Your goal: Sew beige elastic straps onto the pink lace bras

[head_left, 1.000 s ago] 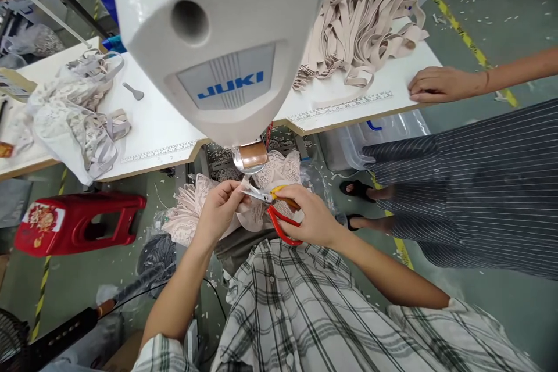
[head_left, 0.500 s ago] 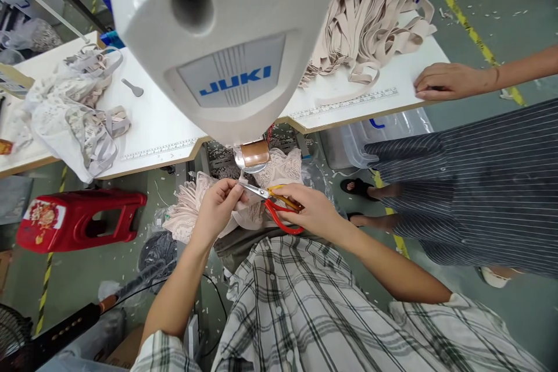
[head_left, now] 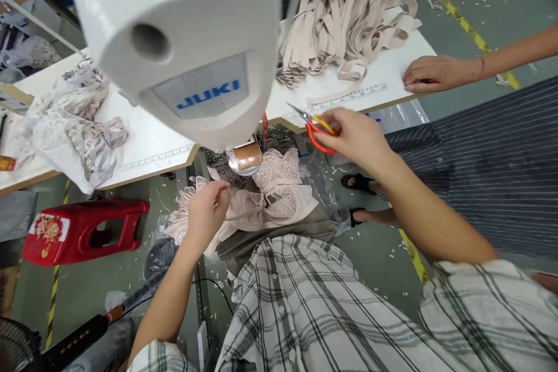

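My right hand (head_left: 355, 133) grips small scissors (head_left: 314, 128) by their red and yellow handles. The scissors are raised over the table's front edge, blades pointing up and left. My left hand (head_left: 207, 212) is closed in a pinch at the left end of a pale pink lace bra (head_left: 279, 200). That bra lies across my lap, its cups towards the sewing machine (head_left: 196, 64). More gathered lace pieces (head_left: 181, 215) lie behind my left hand. The machine's lower head, with a brown guard (head_left: 247, 156), stands just above the bra.
A heap of beige straps (head_left: 349, 17) lies on the white table (head_left: 288, 99). A co-worker's hand (head_left: 436, 74) rests on its right edge. White lace garments (head_left: 78, 128) are piled at the left. A red stool (head_left: 87, 229) and a fan (head_left: 20, 340) stand to my left.
My right hand has lifted the scissors away from my left hand, up and right to above the table edge. The bra's cups now show. The view has shifted slightly.
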A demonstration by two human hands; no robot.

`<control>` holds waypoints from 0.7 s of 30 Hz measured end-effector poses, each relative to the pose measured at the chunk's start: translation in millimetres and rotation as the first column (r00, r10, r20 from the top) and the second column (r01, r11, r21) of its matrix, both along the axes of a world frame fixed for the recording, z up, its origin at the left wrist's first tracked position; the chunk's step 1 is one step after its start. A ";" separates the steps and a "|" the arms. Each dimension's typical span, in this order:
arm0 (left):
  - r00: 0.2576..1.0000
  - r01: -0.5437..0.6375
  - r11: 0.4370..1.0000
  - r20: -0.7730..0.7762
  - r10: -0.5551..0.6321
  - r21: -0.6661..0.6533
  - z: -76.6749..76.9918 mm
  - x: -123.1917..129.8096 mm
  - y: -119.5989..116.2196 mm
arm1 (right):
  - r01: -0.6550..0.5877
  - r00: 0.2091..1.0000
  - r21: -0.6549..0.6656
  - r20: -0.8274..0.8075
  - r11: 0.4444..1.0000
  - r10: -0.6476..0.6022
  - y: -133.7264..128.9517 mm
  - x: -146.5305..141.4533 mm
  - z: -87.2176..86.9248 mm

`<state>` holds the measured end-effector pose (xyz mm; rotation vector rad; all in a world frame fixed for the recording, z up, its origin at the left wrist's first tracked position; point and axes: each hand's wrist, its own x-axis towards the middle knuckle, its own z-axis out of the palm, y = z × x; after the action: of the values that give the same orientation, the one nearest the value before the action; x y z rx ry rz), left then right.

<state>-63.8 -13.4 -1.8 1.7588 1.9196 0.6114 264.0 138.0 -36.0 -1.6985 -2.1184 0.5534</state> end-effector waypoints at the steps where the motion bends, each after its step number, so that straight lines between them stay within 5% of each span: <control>1: 0.999 0.040 0.997 0.040 -0.037 -0.066 4.3 -2.0 3.1 | 0.012 0.999 0.059 0.041 0.998 -0.015 23.6 -1.3 -0.2; 5: 0.973 0.230 0.933 0.074 -0.218 -0.276 19.2 -12.1 16.0 | -0.044 0.983 0.122 0.181 0.992 0.021 102.0 -6.6 -8.9; 8: 0.905 0.273 0.924 -0.254 -0.341 -0.268 20.0 -17.8 19.4 | -0.101 0.977 0.131 0.202 0.986 0.073 111.8 -12.1 -13.4; 11: 0.769 0.365 0.929 -0.542 -0.339 -0.062 14.3 -13.0 17.4 | -0.033 0.999 0.237 0.018 0.971 0.030 66.0 -21.5 -11.4; 13: 0.729 0.476 0.878 -0.581 -0.362 0.051 11.9 -1.6 14.4 | -0.053 0.971 0.174 -0.219 0.983 0.091 14.4 -30.7 -7.9; 14: 0.721 0.524 0.847 -0.576 -0.384 0.091 12.1 6.2 12.6 | -0.201 0.928 0.064 -0.307 0.977 0.211 -12.9 -36.3 -6.1; 15: 0.717 0.567 0.814 -0.563 -0.411 0.127 13.5 14.9 10.8 | -0.437 0.839 -0.053 -0.384 0.898 0.386 -38.8 -42.3 -4.4; 17: 0.736 0.604 0.761 -0.531 -0.420 0.235 18.8 33.6 7.7 | -0.639 0.688 -0.126 -0.536 0.759 0.490 -80.4 -55.5 -1.3; 19: 0.806 0.555 0.748 -0.456 -0.377 0.365 25.4 51.7 6.7 | -0.654 0.594 -0.126 -0.696 0.746 0.403 -103.3 -68.9 2.2; 21: 0.908 0.408 0.820 -0.275 -0.317 0.401 30.6 67.0 8.5 | -0.564 0.517 -0.169 -0.835 0.809 0.187 -108.1 -81.4 7.6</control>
<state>3.2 -4.9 28.8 2.4915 1.5623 0.8097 182.5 29.9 -28.4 -0.7789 -1.7029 1.6689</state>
